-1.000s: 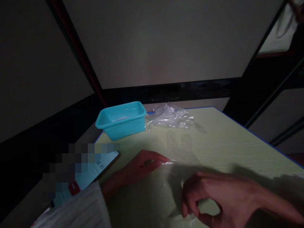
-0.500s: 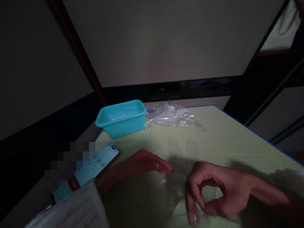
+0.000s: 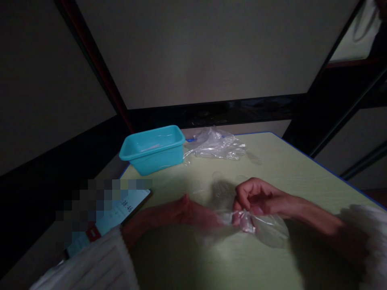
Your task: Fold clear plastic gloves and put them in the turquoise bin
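Nearest: left sleeve [image 3: 90, 266], pale, is filling the lower left. Glove [image 3: 272, 233], clear and thin, is lying in front of the person, between and partly under the hands. Right hand [image 3: 250, 205] is pinching bunched film between thumb and fingers; that grip is closing on it. Left hand [image 3: 190, 213] is blurring, its fingertips sitting at the film's left end; whether that grip is pinching or merely touching, cannot tell.

Key relation: the bunched part is running crosswise, from near the left fingertips through the right grip, then flaring loose to the right. Right hand is being the nearer, in contact. Faint rounded finger outlines are showing on the counter [image 3: 302, 173] just beyond the hands, pointing toward its far edge; judged as one piece, the glove is having its long axis near-to-far, bunched end nearer.

Farther: phone [image 3: 113, 217] is lying left of the left forearm, partly masked. Tub [image 3: 160, 161] is standing far left; plastic heap [image 3: 216, 145] is resting just right of it. Panel [image 3: 196, 60] is rising behind.
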### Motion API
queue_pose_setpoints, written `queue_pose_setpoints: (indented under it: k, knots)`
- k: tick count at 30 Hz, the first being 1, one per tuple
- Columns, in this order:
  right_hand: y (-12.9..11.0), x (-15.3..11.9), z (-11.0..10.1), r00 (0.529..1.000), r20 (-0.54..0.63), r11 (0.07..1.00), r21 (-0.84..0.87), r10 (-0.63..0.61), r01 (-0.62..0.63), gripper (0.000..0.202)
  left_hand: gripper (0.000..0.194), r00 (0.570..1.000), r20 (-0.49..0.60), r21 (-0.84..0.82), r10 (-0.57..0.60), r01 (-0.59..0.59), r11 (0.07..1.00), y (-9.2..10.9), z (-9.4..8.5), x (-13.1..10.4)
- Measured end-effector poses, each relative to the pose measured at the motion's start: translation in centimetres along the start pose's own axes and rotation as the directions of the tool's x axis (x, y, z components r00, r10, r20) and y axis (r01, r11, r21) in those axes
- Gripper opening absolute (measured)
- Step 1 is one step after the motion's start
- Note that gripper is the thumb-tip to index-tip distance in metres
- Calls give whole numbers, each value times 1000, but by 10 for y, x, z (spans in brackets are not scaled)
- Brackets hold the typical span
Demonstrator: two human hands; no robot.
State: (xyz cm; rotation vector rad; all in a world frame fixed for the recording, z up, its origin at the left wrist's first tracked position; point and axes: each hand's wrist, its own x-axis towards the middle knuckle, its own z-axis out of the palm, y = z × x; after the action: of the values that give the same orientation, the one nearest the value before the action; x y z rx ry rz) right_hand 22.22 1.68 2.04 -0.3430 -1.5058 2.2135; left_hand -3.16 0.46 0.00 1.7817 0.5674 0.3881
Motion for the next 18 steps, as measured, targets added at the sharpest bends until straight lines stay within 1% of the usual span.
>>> queue_pose_setpoints:
  k: [1,2,3,5,7,9,11,13,15,18]
  knots:
    - [0,1,-3,1000,-16,1000,14,-15,15,16,81,992,111,-248,54,-25,969,0,-1,0]
    - [-1,1,-5,999,-29,999,26,-23,24,15,73,989,138,-374,55,0,927,0,-2,1]
    - [-1,2,-8,999,-40,999,37,-24,26,14,71,982,176,-457,60,27,889,0,-3,2]
    - [-1,3,-12,998,-63,998,51,-23,27,13,70,978,207,-497,31,78,864,-2,-5,5]
    - [0,5,-17,996,-89,998,52,-26,30,14,71,978,208,-480,-20,120,869,-4,-6,7]
    - [1,6,-22,993,-112,998,47,-28,33,14,70,980,154,-415,-126,180,892,-4,-5,9]
    - [2,8,-26,991,-135,999,42,-20,26,15,60,975,59,-330,-213,220,918,-2,-2,10]
    - [2,8,-30,988,-157,999,40,-1,8,17,52,970,-35,-277,-242,223,935,0,1,12]
    - [1,8,-32,983,-179,999,35,26,-20,19,49,962,-100,-284,-254,217,934,1,4,15]
    - [-2,6,-34,974,-216,997,4,76,-77,25,47,941,-164,-385,-297,216,897,2,9,17]
